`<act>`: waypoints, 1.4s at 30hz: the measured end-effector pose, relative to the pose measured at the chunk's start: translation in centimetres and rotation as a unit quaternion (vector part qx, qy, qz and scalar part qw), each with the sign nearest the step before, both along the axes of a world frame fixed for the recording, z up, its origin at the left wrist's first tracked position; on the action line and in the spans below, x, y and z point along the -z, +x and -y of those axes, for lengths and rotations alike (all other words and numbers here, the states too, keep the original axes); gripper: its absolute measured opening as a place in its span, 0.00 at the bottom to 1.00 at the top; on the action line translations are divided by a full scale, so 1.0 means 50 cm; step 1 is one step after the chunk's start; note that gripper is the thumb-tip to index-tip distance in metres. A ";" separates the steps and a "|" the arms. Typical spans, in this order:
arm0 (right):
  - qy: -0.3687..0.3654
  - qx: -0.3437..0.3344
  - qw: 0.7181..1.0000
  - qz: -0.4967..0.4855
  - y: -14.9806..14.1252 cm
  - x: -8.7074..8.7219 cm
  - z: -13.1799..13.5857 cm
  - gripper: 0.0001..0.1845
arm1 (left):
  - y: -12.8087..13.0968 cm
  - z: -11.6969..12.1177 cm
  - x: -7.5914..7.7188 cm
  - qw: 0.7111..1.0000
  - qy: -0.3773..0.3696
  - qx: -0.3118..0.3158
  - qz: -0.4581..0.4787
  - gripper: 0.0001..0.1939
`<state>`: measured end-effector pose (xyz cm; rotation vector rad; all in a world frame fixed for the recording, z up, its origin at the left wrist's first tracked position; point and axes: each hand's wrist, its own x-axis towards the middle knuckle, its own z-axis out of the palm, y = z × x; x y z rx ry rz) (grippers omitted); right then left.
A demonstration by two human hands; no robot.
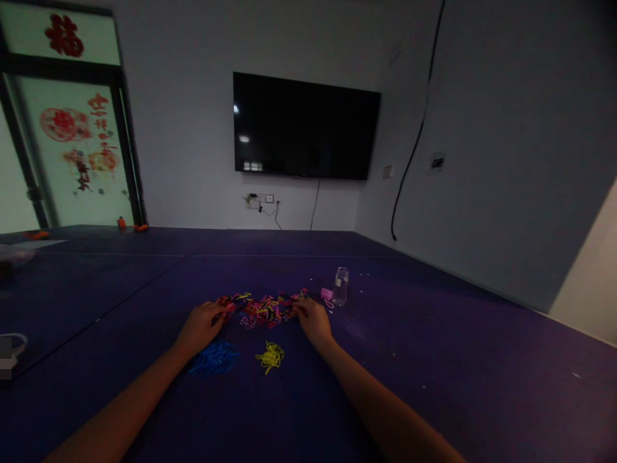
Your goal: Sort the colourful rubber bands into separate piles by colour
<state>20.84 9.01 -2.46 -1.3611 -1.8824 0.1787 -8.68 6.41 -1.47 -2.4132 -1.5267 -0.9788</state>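
A mixed heap of small rubber bands (263, 310), pink, red, yellow and dark, spreads across the purple surface between my hands. At its left end my left hand (202, 326) has its fingers curled down into the bands. My right hand (313, 321) is at the right end, thumb and fingers pinched together. What either set of fingertips holds is too small to make out. Close to my left wrist lies a pile of blue rubber bands (216, 357). A smaller pile of yellow rubber bands (270, 356) sits nearer to me, between my forearms.
Just past my right hand a clear plastic bottle (340, 289) stands upright, with a pink piece (326, 294) beside it. White specks dot the purple surface (434, 360). A white looped object (17, 347) is at the left edge. A television (306, 128) hangs on the far wall.
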 end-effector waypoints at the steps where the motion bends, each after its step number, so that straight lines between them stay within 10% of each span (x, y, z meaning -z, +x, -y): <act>1: -0.001 0.002 1.000 -0.004 0.001 0.000 -0.001 0.14 | 0.000 0.000 0.000 1.000 0.000 -0.001 0.002 0.14; 16: 0.027 0.008 0.993 -0.111 -0.001 -0.005 0.014 0.15 | 0.003 0.002 -0.004 1.000 -0.018 -0.005 0.000 0.14; 30: -0.080 -0.288 0.950 -0.095 -0.061 0.024 0.038 0.16 | -0.001 -0.002 0.003 1.000 -0.014 -0.012 0.016 0.14; 36: -0.025 -0.224 0.970 -0.094 -0.053 0.003 0.041 0.21 | -0.003 -0.004 0.002 1.000 -0.014 -0.001 0.005 0.14; 42: 0.043 -0.011 0.992 -0.117 -0.013 -0.003 0.019 0.28 | -0.002 0.002 -0.006 1.000 -0.023 -0.014 0.016 0.14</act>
